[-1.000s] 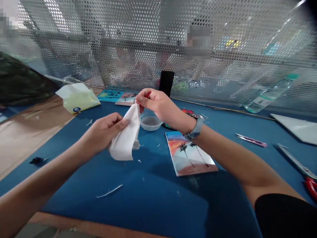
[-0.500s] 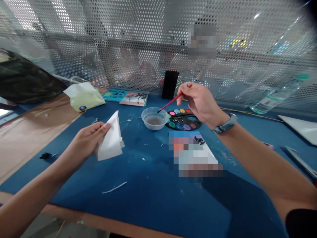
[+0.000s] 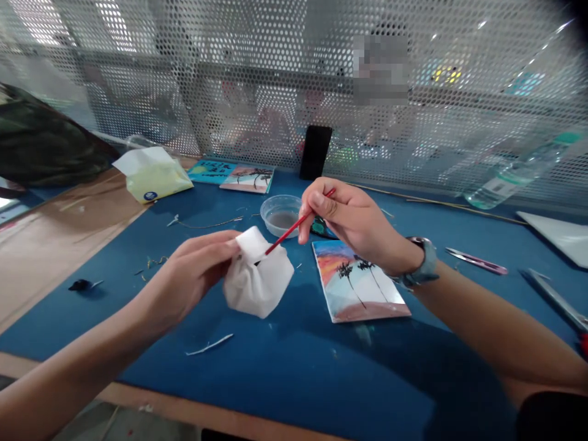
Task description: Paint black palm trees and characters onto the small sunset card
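My left hand (image 3: 193,272) pinches a crumpled white tissue (image 3: 258,282) above the blue mat. My right hand (image 3: 351,223), with a watch on its wrist, grips a thin red paintbrush (image 3: 294,228) whose tip is pressed into the tissue. Just right of the tissue lies a small painted canvas (image 3: 361,282) with palm trees against a sunset. A clear cup of murky water (image 3: 280,215) stands behind the hands. The black paint palette (image 3: 318,228) is mostly hidden behind my right hand.
Blue mat (image 3: 285,367) over a wooden table. Tissue pack (image 3: 154,174) at back left, two more small paintings (image 3: 234,176), a black phone (image 3: 315,152) leaning on the perforated metal screen. Plastic bottle (image 3: 514,177), pink tweezers (image 3: 478,262) and a white canvas (image 3: 558,236) at right. Paper scraps lie about.
My right hand pulled the brush back from the water cup to the tissue. My left hand brought the tissue up to meet the brush tip.
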Motion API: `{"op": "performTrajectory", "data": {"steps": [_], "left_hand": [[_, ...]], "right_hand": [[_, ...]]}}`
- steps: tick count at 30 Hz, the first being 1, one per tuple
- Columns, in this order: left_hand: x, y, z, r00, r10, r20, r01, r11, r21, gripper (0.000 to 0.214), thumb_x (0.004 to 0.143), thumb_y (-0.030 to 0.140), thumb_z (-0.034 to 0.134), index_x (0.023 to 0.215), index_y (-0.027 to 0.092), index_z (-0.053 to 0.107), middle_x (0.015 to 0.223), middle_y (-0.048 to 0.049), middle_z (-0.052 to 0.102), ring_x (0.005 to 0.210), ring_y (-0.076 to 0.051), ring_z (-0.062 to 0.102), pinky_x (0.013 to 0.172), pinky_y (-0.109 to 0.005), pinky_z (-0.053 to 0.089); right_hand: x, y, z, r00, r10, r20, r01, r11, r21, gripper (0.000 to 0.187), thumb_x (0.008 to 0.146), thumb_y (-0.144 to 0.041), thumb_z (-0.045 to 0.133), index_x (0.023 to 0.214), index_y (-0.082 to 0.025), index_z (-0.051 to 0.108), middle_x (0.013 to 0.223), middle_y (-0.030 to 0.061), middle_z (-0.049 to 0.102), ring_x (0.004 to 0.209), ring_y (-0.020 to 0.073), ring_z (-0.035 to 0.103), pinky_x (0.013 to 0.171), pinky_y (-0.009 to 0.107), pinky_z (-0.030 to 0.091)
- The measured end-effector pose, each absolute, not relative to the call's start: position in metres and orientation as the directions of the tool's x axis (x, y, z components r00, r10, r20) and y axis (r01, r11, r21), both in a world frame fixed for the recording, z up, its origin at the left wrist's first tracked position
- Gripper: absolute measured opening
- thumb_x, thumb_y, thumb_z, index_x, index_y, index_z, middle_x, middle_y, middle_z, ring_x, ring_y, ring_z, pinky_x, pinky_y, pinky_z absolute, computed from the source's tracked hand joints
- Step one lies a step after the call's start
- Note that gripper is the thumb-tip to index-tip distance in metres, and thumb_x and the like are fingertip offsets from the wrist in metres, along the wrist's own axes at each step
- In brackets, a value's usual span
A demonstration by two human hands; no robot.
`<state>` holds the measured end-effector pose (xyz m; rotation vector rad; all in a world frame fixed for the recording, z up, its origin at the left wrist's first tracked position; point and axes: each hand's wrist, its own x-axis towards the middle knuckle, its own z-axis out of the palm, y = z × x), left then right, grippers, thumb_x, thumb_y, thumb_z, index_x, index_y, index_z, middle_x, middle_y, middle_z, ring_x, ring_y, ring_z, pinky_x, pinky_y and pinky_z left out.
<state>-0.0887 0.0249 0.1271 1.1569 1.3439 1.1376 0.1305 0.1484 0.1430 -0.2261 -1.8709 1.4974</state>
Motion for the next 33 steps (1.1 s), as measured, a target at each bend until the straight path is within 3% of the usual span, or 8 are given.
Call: {"op": "performTrajectory", "data": {"steps": [3,8,13,17,19,25,28,33], "left_hand": [[-0.085,0.025,0.125,-0.039,0.989,-0.141,0.001,0.141,0.990,0.048,0.084,0.066,0.062,0.086,0.018,0.070,0.079,-0.0050,0.072,0.070,-0.018,0.067,0.062,-0.026,0.053],[-0.077,0.029,0.115,-0.064,0.996,-0.065,0.022,0.067,0.998,0.032,0.079,0.046,0.080,0.091,0.022,0.063,0.073,0.0037,0.065,0.058,-0.008,0.055,0.051,-0.017,0.041],[-0.076,0.027,0.111,-0.132,0.990,0.053,0.096,-0.040,0.995,0.027,0.084,0.043,0.074,0.094,0.024,0.058,0.070,0.0057,0.060,0.056,-0.008,0.054,0.049,-0.017,0.041],[-0.098,0.020,0.105,-0.208,0.972,0.106,0.224,-0.058,0.973,0.029,0.084,0.045,0.071,0.093,0.025,0.052,0.074,0.0053,0.060,0.059,-0.011,0.055,0.049,-0.019,0.042],[-0.116,0.018,0.101,-0.257,0.958,0.128,0.322,-0.040,0.946,0.029,0.085,0.046,0.069,0.095,0.026,0.051,0.073,0.0051,0.059,0.059,-0.012,0.055,0.049,-0.021,0.041],[-0.158,0.023,0.084,-0.304,0.933,0.193,0.644,0.052,0.763,0.025,0.091,0.047,0.062,0.108,0.028,0.065,0.098,0.0021,0.066,0.083,-0.017,0.057,0.070,-0.026,0.040],[-0.166,0.026,0.076,-0.291,0.940,0.175,0.710,0.090,0.699,0.026,0.092,0.047,0.062,0.112,0.031,0.066,0.102,0.0033,0.067,0.086,-0.019,0.057,0.076,-0.028,0.039],[-0.174,0.028,0.067,-0.300,0.945,0.133,0.691,0.119,0.713,0.038,0.089,0.057,0.062,0.115,0.030,0.064,0.095,0.0015,0.067,0.073,-0.018,0.056,0.066,-0.030,0.042]], "right_hand": [[0.133,0.145,0.145,-0.728,0.533,0.430,-0.289,0.330,-0.899,0.025,0.101,-0.037,0.060,0.083,-0.020,0.060,0.078,-0.0029,0.063,0.069,0.0112,0.071,0.076,0.028,0.055],[0.128,0.142,0.142,-0.753,0.542,0.372,-0.238,0.303,-0.923,0.020,0.100,-0.038,0.062,0.088,-0.021,0.061,0.076,-0.0018,0.071,0.076,0.0128,0.073,0.083,0.029,0.055],[0.120,0.148,0.132,-0.790,0.553,0.264,-0.224,0.141,-0.964,0.024,0.098,-0.044,0.063,0.093,-0.021,0.064,0.080,-0.0001,0.075,0.081,0.0149,0.074,0.083,0.031,0.055],[0.144,0.190,0.141,-0.423,0.770,0.479,-0.319,0.368,-0.873,0.021,0.098,-0.042,0.062,0.086,-0.025,0.062,0.069,-0.0035,0.069,0.069,0.0125,0.070,0.076,0.030,0.053],[0.159,0.215,0.141,-0.290,0.756,0.586,-0.175,0.560,-0.810,0.019,0.095,-0.036,0.066,0.080,-0.024,0.061,0.071,-0.0035,0.068,0.067,0.0115,0.068,0.079,0.031,0.051],[0.143,0.233,0.112,-0.684,0.630,0.368,0.350,0.726,-0.592,0.024,0.098,-0.033,0.056,0.085,-0.021,0.072,0.093,0.0045,0.078,0.094,0.0230,0.069,0.092,0.041,0.043],[0.121,0.232,0.105,-0.721,0.623,0.302,0.425,0.743,-0.517,0.027,0.097,-0.029,0.055,0.079,-0.020,0.074,0.096,0.0044,0.079,0.089,0.0222,0.068,0.097,0.044,0.036],[0.109,0.239,0.108,-0.710,0.641,0.292,0.413,0.715,-0.565,0.026,0.095,-0.027,0.056,0.075,-0.018,0.070,0.093,0.0041,0.078,0.085,0.0201,0.068,0.099,0.043,0.036]]}}
